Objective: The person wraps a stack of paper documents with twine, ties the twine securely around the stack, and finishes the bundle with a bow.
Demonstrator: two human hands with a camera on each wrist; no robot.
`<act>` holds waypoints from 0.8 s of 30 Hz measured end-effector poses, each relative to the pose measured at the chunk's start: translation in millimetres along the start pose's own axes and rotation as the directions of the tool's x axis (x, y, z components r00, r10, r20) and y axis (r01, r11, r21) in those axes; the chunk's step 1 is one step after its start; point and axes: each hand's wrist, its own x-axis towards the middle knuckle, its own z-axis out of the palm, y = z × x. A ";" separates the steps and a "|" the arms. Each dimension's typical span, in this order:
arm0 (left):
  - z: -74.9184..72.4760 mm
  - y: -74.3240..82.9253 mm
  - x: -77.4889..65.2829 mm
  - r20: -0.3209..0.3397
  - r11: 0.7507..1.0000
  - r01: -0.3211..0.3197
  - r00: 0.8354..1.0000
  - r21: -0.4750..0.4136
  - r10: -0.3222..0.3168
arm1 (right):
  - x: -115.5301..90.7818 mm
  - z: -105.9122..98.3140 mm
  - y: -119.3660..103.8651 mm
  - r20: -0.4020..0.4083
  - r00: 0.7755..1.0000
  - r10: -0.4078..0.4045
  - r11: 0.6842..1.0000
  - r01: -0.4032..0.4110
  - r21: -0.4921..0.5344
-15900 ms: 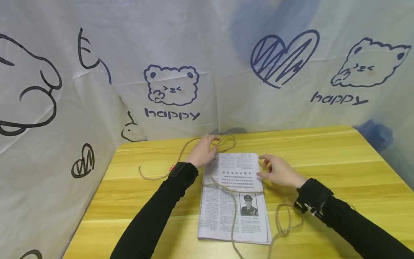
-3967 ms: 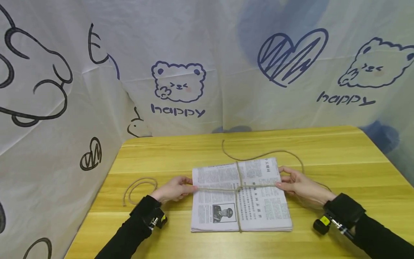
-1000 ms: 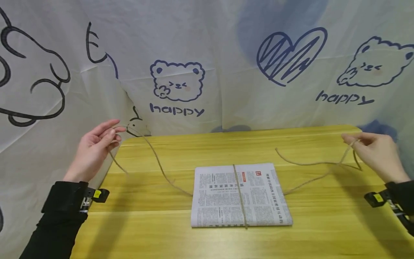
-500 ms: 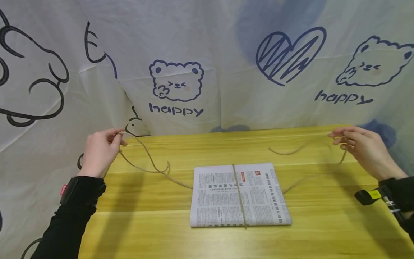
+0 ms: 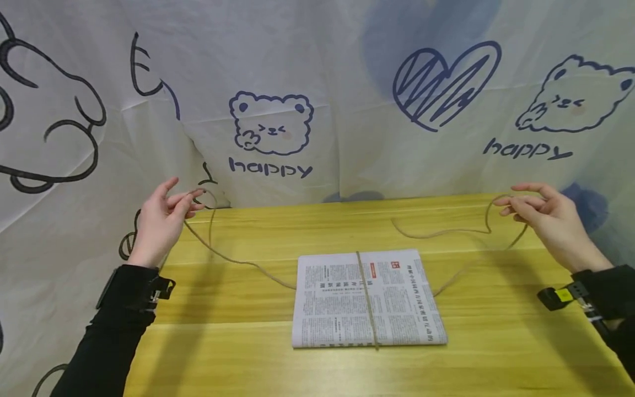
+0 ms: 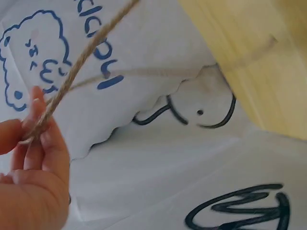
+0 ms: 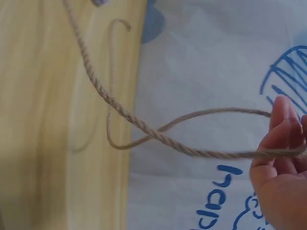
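A folded stack of newspaper (image 5: 332,314) lies on the table with one strand of twine (image 5: 367,300) running front to back over its top. From its left and right sides come the two long ends of the twine. My left hand (image 5: 161,223), raised at the far left, pinches one end between thumb and fingers, the twine (image 6: 81,62) rising taut in the left wrist view. At the right my right hand (image 5: 555,223) is also raised, with the other length of twine (image 7: 129,117) looped through its curled fingers. That length's loose tip trails toward the back of the table.
The yellow wood-grain table (image 5: 357,372) reaches back to a white cloth (image 5: 347,149) with drawn bears and hearts. The cloth also hangs along the left side. Dark devices are strapped to both wrists.
The newspaper stack, which showed a portrait and crossed twine, has been turned over. Both hands have left its sides and lifted the twine ends outward; lately they shifted slightly inward, the right hand rising.
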 end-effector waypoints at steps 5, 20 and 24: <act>9.2 -6.7 0.0 0.001 0.996 0.034 0.999 0.085 -0.035 | -8.1 -2.7 12.4 0.006 0.997 0.083 0.976 -0.080 -0.201; 30.9 36.1 12.0 -0.181 0.987 -0.133 0.972 0.090 0.147 | 1.7 -0.1 10.6 -0.106 0.977 0.186 0.941 -0.208 -0.267; 46.9 54.3 18.0 -0.149 0.984 -0.168 0.973 0.066 0.176 | 3.9 -1.5 13.9 -0.062 0.983 0.170 0.963 -0.179 -0.201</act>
